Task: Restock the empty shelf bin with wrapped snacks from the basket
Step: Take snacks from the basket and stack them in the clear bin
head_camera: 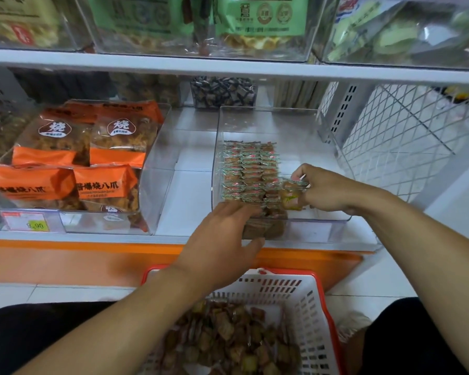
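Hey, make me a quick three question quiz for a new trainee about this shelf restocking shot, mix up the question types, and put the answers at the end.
1. True or false: the right hand pinches a wrapped snack over the clear bin.
2. Which side of the clear bin holds the stacked rows of snacks? A) the person's left side B) the person's right side C) spread evenly across it
3. Fill in: the loose snacks waiting to be shelved lie in a white ____ with a red rim.

Key
1. True.
2. A; the bin's right part shows bare floor.
3. Basket. The left hand lies with straight fingers against the front of the stack.
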